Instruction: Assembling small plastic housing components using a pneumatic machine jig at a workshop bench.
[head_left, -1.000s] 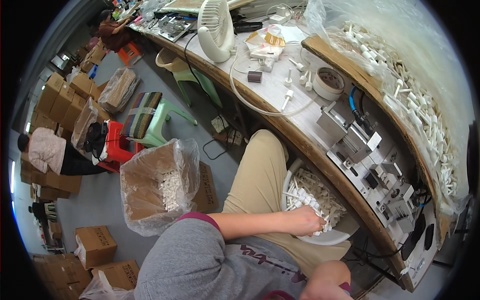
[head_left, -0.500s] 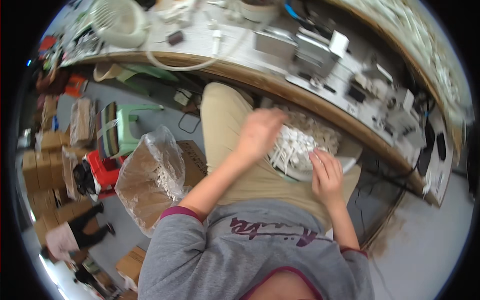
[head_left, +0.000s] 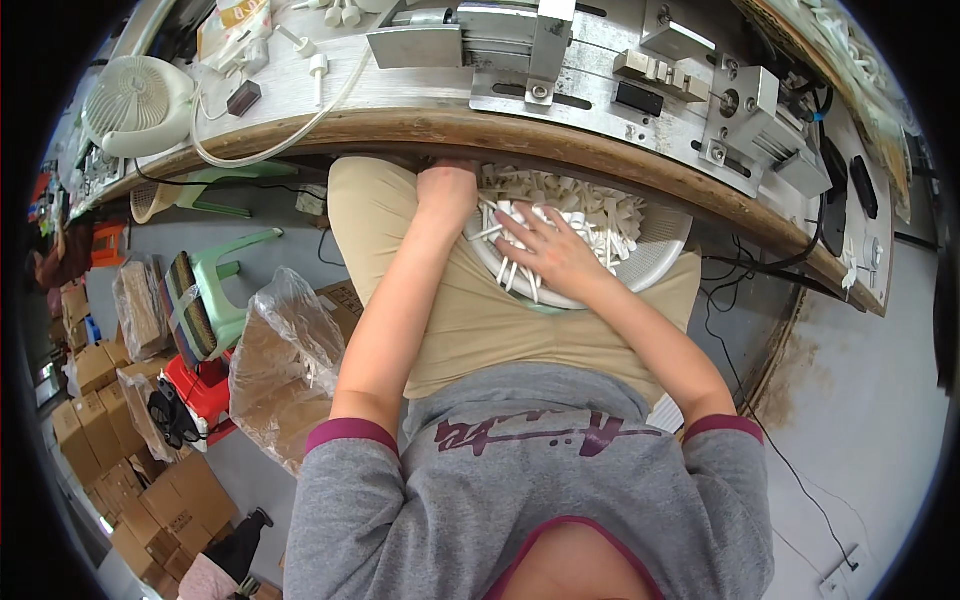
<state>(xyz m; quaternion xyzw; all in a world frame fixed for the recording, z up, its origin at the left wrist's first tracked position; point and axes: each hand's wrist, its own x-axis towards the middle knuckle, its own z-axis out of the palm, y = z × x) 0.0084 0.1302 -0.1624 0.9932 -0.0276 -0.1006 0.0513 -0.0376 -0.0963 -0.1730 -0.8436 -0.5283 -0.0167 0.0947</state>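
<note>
A round white basket [head_left: 668,242] rests on my lap, partly under the bench edge. White plastic pieces with thin stems [head_left: 606,240] fill its near part, and flatter cream-coloured pieces [head_left: 600,197] lie heaped behind them. My right hand [head_left: 556,256] lies palm down over the white pieces with its fingers spread. Beside the basket's left rim, my left hand [head_left: 448,188] reaches under the bench edge. Its fingers are hidden there, so whether it holds anything does not show.
Metal clamping fixtures [head_left: 520,45] stand on the workbench [head_left: 340,122] ahead, with a white fan [head_left: 135,105] at its left. A clear plastic bag [head_left: 285,360] with pieces inside, a green stool [head_left: 222,300] and cardboard boxes [head_left: 185,505] stand left. Black cables [head_left: 735,365] trail on the right.
My right hand has moved left from the basket's right side onto the white pieces, its fingers spreading. My left hand has left the pieces and gone to the bench edge. The view has shifted.
</note>
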